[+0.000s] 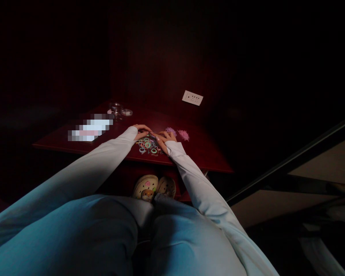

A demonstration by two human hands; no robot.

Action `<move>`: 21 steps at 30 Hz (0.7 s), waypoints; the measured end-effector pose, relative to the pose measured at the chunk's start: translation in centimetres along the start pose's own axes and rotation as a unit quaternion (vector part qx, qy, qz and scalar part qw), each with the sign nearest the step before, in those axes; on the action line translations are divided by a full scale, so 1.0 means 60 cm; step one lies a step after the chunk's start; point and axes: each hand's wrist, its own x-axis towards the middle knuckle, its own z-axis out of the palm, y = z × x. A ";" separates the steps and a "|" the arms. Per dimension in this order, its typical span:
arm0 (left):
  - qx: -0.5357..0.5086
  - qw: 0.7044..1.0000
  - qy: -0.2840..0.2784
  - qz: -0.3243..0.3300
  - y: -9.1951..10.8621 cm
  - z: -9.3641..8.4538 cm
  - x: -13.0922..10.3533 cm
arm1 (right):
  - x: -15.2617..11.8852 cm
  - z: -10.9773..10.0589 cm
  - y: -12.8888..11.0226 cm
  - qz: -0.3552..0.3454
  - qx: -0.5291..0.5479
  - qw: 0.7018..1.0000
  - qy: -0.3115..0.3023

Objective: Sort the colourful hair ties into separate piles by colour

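1. Closest up: the person's legs [83, 230], in bluish trousers.
2. Left hand [142, 129]: fingers loosely curled, kinda narrow, at the far edge of the colourful little bands [147, 145], which sit in a loose pile on the dark red table [207, 157].
3. Right hand [164, 139]: fingers bent and partly spread, right by the same pile, fingertips close to the left's. Can't tell if either's pinching anything.
4. Purple bunch [170, 131] and pink bunch [184, 135] are just past the right hand.
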 end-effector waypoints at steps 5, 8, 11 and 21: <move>-0.141 0.989 0.020 -0.051 0.010 0.008 0.003 | -0.003 -0.008 -0.007 -0.012 -0.010 1.000 -0.004; -0.188 0.980 0.021 -0.062 0.007 0.007 0.003 | -0.002 -0.011 -0.011 -0.025 -0.018 0.999 -0.009; -0.209 0.975 0.019 -0.068 0.004 0.005 -0.001 | -0.003 -0.015 -0.015 -0.032 -0.021 0.999 -0.010; -0.201 0.977 0.040 -0.057 0.006 0.003 -0.005 | -0.009 -0.026 -0.016 -0.004 0.012 0.998 0.069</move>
